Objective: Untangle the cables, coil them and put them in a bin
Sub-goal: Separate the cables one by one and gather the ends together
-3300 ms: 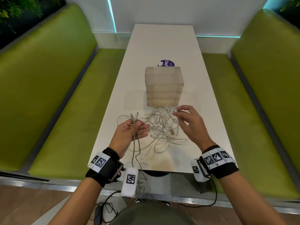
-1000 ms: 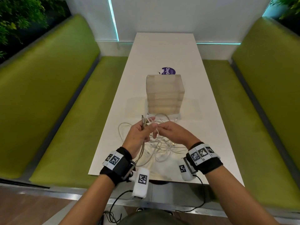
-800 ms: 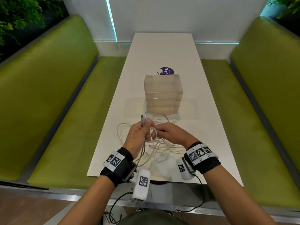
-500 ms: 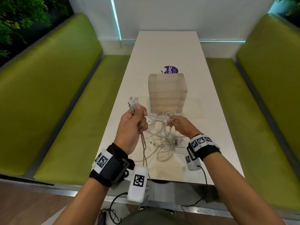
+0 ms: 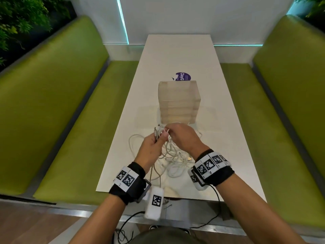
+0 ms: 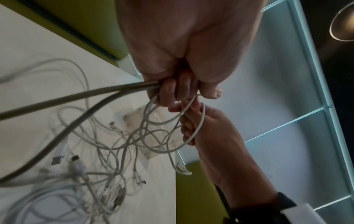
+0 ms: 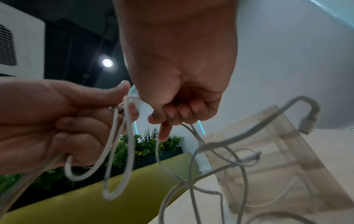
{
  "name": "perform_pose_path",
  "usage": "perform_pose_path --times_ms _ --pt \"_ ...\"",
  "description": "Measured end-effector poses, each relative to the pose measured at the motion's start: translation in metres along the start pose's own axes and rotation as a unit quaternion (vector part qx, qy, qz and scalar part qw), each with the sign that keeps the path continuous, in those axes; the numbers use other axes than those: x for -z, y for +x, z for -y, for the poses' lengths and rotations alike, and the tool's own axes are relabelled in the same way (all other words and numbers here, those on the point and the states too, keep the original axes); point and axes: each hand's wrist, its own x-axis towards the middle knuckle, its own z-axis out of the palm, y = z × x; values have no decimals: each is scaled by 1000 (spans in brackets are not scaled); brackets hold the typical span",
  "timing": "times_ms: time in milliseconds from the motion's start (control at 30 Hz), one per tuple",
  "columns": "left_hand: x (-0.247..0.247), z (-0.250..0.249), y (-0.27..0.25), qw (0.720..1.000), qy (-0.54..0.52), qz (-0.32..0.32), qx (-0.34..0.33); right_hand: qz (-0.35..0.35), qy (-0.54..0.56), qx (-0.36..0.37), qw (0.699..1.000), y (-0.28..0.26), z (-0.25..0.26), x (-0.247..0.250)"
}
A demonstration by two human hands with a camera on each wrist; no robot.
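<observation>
On the near end of the white table (image 5: 177,55), between two green benches (image 5: 52,106), the left hand (image 5: 151,148) is clenched round a doubled grey cable (image 6: 80,97) whose two plug ends stick up and away from the person out of the fist, the rest running back toward the table edge and over it; its long axis lies roughly near to far; just right of it the tangle of white cables (image 5: 173,155) sprawls on the tabletop below both hands, loops pointing every way; the right hand (image 5: 182,138) meets the left at the fingertips and pinches a thin white cable (image 7: 114,145), which hangs in loops from both hands; beyond the hands the translucent bin (image 5: 178,101) stands upright on the table, near the tangle, with a purple sticker (image 5: 182,76) behind it.

Half a second ago the left fist was raised higher and further left, and the right hand was apart from it, low over the pile; now the left has dropped and the two have closed together; the bin has not shifted.
</observation>
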Motion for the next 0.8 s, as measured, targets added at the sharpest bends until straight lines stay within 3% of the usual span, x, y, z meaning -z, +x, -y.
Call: perform_pose_path --times_ms 233,400,600,700,800 --pt "-2 -7 5 999 -34 4 -4 0 -22 -11 1000 0 2 1" --pt "17 -25 2 992 -118 -31 -41 51 24 -103 993 7 -50 -20" --pt "43 -43 -5 976 -185 -73 -87 31 87 -167 982 1 -96 -22" --pt "50 -35 -3 972 -193 -106 -84 -12 182 -161 970 -5 -97 -17" --pt "47 -19 3 986 -116 -111 -55 -5 263 -95 960 -13 -80 -7"
